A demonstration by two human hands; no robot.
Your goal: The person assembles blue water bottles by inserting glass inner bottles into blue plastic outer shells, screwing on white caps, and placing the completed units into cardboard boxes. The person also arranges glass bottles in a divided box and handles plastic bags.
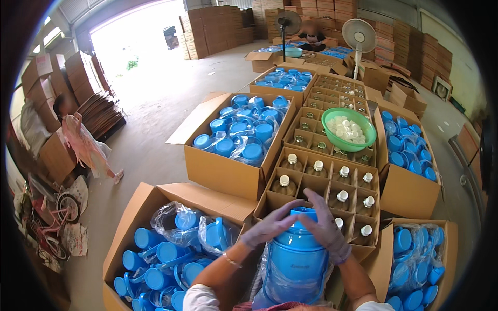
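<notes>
A blue plastic jug-shaped container [295,267] stands upright in front of my body, loose clear plastic around its lower part. My left hand [270,225], in a thin purple-grey glove, reaches to its neck from the left with fingers stretched out. From the other side my right hand [327,228], gloved alike, has its fingers extended upward beside the neck and its palm by the shoulder. Both hands frame the blue neck [304,211] without a closed grip. Just beyond them is a divided carton [275,198] of glass bottles with white caps [342,196].
Open cartons of blue lidded containers lie left [166,264], far left [236,132] and right [410,150]. A green basin [348,129] of white caps rests on the bottle cartons. Two fans [359,36] stand behind. One person [83,135] walks at left; another [311,39] sits far back.
</notes>
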